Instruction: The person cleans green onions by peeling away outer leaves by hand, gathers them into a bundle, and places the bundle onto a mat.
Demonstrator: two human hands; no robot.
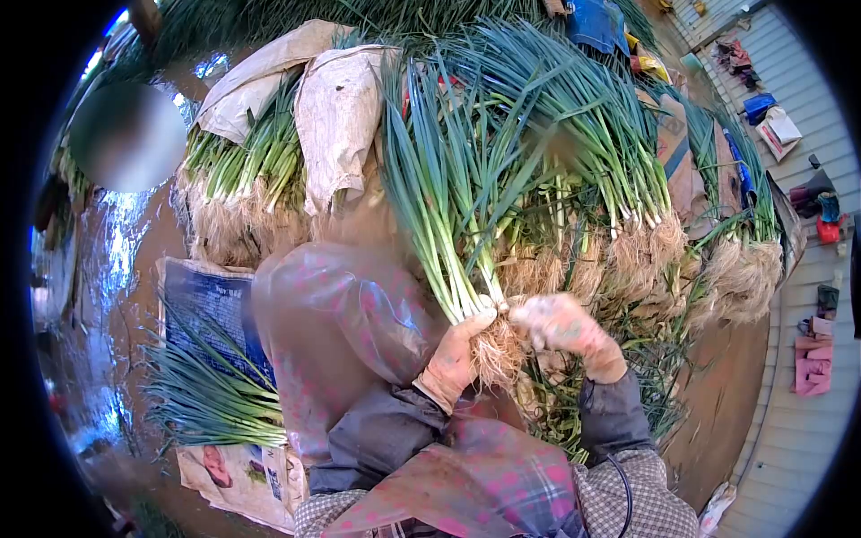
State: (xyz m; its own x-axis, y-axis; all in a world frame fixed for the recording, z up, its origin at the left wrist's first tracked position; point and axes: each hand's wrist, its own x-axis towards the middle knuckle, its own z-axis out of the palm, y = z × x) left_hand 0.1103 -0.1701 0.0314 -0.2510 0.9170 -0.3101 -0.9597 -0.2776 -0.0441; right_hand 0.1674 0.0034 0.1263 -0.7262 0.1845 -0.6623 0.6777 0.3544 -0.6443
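Left hand [451,361] clasps green onions [439,215] just above their roots [499,357].
Right hand [567,326] is beside the roots, its grip unclear; other onions [215,390] cross a printed sack [211,305], overhanging its left edge.

1. Held green onions [444,260]: dark blue-green leaves, pale green stems whitening downward, tan roots.
2. Apron [498,471]: see-through, pink spots, plaid showing beneath.
3. Sleeves [619,417]: dark grey covers, small light-and-dark check above.
4. Draped sacks [339,117]: off-white.
5. Printed sack [215,309], toward the floor's left edge: deep blue, whitish border.
6. Floor [735,354]: muddy brown.
7. Ribbed wall [778,408]: pale grey.
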